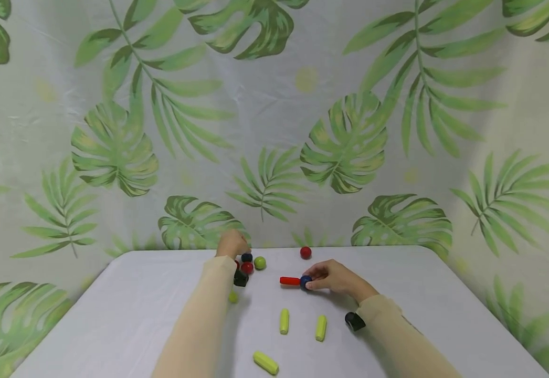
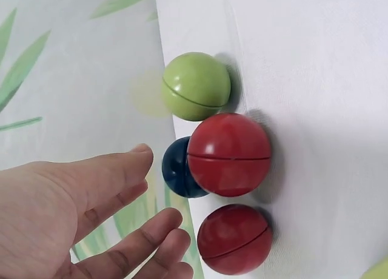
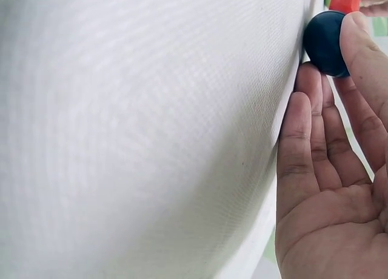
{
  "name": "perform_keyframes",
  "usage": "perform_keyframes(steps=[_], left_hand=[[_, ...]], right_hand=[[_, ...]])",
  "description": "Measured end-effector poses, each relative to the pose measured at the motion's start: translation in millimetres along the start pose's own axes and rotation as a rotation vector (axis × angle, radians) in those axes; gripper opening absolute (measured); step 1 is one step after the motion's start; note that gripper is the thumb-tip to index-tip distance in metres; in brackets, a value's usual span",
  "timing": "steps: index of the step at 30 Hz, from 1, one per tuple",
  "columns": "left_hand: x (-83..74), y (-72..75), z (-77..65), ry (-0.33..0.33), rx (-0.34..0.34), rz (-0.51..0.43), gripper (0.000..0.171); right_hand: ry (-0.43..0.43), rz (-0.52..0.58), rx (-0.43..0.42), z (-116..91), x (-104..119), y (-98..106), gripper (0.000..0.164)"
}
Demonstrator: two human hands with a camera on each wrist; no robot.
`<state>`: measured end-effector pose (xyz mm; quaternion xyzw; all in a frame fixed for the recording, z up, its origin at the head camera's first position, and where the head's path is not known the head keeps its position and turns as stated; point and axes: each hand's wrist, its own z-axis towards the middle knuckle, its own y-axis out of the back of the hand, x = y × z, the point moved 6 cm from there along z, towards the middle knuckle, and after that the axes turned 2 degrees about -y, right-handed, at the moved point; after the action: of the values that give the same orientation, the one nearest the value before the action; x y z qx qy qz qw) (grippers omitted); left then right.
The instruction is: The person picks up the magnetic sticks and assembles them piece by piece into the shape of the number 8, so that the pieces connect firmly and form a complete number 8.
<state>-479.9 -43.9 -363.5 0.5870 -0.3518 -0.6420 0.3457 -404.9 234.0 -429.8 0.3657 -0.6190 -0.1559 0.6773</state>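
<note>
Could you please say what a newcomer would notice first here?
Probably the leaf-print backdrop filling the head view's upper part. Next the right hand, right of centre, pinching a dark blue ball at the end of a red stick. Then a cluster of balls beside the left hand, near the far edge of the white table.

Left grip (image 2: pixel 60 203) relaxed, parted; right grip (image 1: pixel 334 276) pinching

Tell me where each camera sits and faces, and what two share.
Head: on the head, facing forward, down at the tablecloth; left hand, right hand, sleeves show.
Left wrist: on that wrist, facing four balls; left hand shows.
Right wrist: on that wrist, facing tablecloth and pinched blue ball; right hand shows.
Head and right wrist share that ball.
</note>
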Motion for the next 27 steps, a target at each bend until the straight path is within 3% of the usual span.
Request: perform_keyframes(steps=[12, 27], left_hand=[[-2.8, -8.6, -3.0, 0.109, 0.025, -0.043, 0.017], [2.6, -20.4, 4.8, 0.116, 0.025, -0.024, 0.018]], right_hand=[[-0.008, 0.013, 0.003, -1, 4, 1, 0.029], [-0.010, 0.007, 0.002, -2, 3, 1, 0.029]])
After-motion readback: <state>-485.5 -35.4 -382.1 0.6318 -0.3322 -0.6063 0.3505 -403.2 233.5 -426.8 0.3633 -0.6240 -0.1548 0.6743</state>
